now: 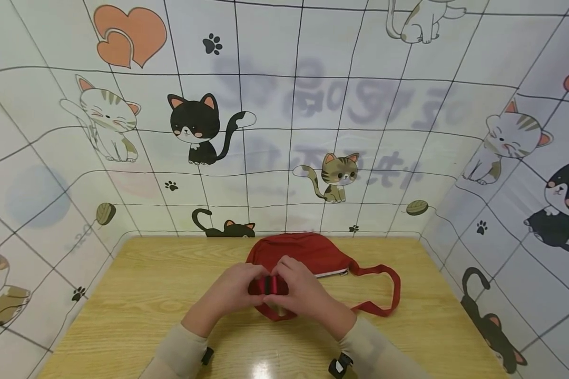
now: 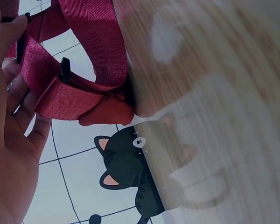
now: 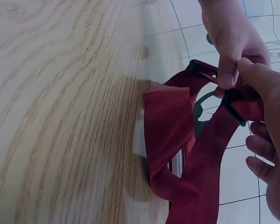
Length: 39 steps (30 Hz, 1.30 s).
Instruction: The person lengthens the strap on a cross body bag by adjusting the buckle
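A red waist bag (image 1: 294, 250) lies on the table with its zipper edge toward me. Its red webbing strap (image 1: 394, 287) loops out to the right and comes round in front to both hands. My left hand (image 1: 232, 288) pinches the strap beside a black buckle piece (image 1: 267, 285). Facing it, my right hand (image 1: 300, 289) grips the strap too, thumb and fingers close to the left fingertips. In the right wrist view, a black plastic slider (image 3: 233, 108) sits on the strap under the right thumb, and another black fitting (image 3: 203, 70) shows near the left fingers. The strap hangs in a loop below.
The wooden table (image 1: 170, 273) ends at a back wall (image 1: 275, 195) of white grid-patterned sheeting printed with cats. Similar sheeting covers the left and right sides. Part of the strap lies on the table right of the bag.
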### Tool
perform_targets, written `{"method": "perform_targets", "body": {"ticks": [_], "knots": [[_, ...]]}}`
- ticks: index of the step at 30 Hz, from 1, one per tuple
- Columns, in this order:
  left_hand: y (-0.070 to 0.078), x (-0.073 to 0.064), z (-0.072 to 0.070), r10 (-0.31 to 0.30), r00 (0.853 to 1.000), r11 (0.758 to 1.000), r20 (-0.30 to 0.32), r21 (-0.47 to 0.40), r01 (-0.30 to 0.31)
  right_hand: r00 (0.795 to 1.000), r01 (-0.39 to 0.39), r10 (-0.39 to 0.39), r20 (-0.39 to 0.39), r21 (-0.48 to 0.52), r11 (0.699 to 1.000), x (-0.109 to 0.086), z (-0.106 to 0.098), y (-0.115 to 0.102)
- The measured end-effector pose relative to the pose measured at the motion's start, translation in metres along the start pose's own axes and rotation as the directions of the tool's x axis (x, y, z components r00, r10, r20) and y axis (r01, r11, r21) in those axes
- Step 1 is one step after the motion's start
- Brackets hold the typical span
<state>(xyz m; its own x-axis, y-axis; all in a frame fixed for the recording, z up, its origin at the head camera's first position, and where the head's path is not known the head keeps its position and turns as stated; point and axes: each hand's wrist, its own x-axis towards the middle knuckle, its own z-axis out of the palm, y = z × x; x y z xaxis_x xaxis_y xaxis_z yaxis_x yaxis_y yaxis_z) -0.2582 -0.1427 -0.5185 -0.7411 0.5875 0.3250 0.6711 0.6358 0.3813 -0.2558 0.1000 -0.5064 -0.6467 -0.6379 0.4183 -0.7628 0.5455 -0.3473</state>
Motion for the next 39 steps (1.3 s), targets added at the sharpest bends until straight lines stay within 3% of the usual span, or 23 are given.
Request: {"method": "perform_targets", "body": {"ticks": [7,11,15,17,20,24,29,34,39], "knots": [[0.001,0.0,-0.001,-0.025,1.0,1.0,0.015,-0.01,0.026,0.999,-0.023,0.022,0.029,0.028,0.999,-0.001,-0.001,0.002],[0.0,-0.001,-0.002,-0.019,1.0,1.0,0.017,-0.017,0.02,0.999,-0.032,0.029,0.023,0.147,0.989,-0.007,-0.004,0.007],[-0.001,-0.002,-0.004,-0.026,1.0,1.0,0.01,-0.016,0.026,1.0,-0.019,0.023,-0.011,0.306,0.952,-0.013,-0.006,0.014],[-0.003,-0.003,-0.004,-0.028,1.0,1.0,0.008,-0.008,0.028,1.0,-0.018,0.025,-0.017,0.34,0.94,-0.016,-0.006,0.017],[-0.003,-0.004,-0.005,-0.027,1.0,1.0,0.01,0.004,0.027,0.999,-0.052,0.051,0.01,0.272,0.961,-0.015,-0.007,0.018],[-0.003,-0.004,-0.005,-0.01,1.0,1.0,0.012,0.005,0.01,0.996,-0.072,0.07,0.056,0.033,0.997,-0.008,-0.007,0.01],[-0.003,-0.004,-0.004,0.001,1.0,1.0,0.013,0.006,-0.001,0.999,0.009,-0.003,0.049,-0.134,0.991,-0.002,-0.008,0.0],[-0.004,-0.005,-0.003,-0.016,1.0,1.0,0.019,0.01,0.016,1.0,0.027,-0.028,-0.008,-0.118,0.993,-0.006,-0.008,0.003],[-0.005,-0.006,-0.003,-0.049,0.999,0.999,0.021,0.008,0.048,0.997,0.009,-0.001,-0.075,0.106,0.994,-0.014,-0.013,0.009]]}}
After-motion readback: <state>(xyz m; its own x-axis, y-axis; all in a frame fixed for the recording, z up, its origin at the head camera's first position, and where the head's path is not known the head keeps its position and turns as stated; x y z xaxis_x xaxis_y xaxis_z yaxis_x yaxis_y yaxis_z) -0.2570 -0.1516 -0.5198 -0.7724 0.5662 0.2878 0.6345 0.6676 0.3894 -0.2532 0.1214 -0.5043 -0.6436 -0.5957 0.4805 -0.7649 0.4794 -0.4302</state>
